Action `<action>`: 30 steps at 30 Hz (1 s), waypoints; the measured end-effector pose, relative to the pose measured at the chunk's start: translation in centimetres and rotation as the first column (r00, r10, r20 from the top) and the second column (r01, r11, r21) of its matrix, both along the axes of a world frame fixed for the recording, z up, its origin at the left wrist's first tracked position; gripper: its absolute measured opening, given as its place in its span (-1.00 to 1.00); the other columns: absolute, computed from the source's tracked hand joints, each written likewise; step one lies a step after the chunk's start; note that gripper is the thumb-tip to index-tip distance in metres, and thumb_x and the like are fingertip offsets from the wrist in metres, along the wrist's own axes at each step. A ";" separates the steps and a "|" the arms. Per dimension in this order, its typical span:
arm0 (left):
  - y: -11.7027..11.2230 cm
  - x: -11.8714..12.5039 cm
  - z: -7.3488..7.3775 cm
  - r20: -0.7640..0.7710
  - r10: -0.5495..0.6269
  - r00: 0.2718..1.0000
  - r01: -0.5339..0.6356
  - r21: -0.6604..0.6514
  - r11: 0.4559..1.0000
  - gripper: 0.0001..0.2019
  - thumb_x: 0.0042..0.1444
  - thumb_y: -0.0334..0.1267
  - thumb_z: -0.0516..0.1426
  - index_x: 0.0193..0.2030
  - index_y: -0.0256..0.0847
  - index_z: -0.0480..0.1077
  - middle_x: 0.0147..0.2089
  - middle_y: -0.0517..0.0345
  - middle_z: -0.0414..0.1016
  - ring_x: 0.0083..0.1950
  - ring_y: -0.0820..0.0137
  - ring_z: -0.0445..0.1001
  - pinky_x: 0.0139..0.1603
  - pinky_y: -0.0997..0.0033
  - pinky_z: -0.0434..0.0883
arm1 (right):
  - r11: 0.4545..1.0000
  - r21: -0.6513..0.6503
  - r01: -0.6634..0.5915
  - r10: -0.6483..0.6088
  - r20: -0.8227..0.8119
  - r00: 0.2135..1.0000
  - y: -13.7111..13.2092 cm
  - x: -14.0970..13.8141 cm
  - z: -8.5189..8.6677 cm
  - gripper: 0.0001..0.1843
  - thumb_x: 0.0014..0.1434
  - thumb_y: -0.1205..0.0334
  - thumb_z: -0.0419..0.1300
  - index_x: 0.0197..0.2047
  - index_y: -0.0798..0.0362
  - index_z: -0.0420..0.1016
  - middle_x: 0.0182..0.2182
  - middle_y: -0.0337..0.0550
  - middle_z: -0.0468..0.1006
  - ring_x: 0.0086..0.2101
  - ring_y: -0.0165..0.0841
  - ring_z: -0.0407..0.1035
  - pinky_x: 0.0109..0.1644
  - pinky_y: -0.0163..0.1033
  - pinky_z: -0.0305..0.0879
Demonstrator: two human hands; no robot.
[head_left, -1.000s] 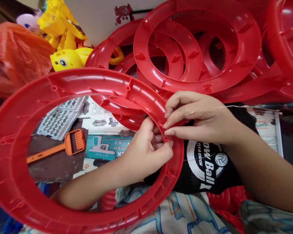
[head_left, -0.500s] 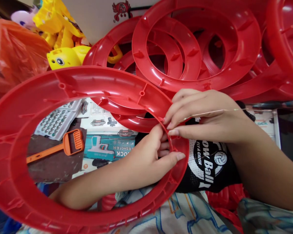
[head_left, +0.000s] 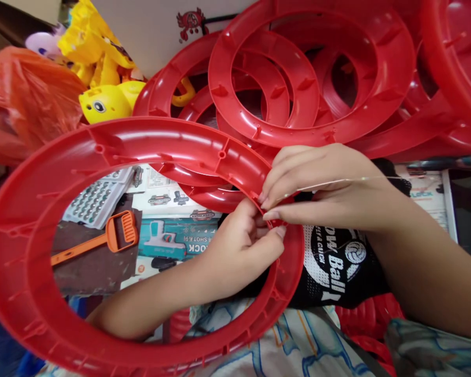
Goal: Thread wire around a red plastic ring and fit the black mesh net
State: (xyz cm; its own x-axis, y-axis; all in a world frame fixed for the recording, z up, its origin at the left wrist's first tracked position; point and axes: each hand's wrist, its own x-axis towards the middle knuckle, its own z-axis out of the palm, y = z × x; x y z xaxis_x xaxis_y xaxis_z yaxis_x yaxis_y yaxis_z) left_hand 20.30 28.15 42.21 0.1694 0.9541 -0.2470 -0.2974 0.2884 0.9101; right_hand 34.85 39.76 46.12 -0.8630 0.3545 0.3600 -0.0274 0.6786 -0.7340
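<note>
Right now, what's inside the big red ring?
Left hand reaching through, gripping the red ring; below, orange scoop, grey tray, printed box. The hand hides the box's right end.

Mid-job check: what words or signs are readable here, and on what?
"Ball", "A CATCH": black cloth, partly cut off.
"SHOT", "OCK": teal box, seen through the ring.
"LOCK": sheet at right.
Red crab sign, no words: white box.
Print on the white card above the teal box: too small to read.
</note>
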 end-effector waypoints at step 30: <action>0.5 -1.2 0.3 -0.153 -0.186 0.971 0.205 0.119 0.972 -0.78 0.21 -0.44 0.09 -0.05 -0.15 0.20 -0.18 0.25 0.36 -0.17 0.53 0.40 -0.18 0.55 0.41 | 0.991 0.136 0.015 -0.028 0.097 0.995 -0.4 -0.1 0.0 -0.80 0.21 0.27 0.21 -0.46 0.10 0.46 -0.48 -0.28 0.49 -0.33 -0.46 0.33 -0.17 -0.29 0.25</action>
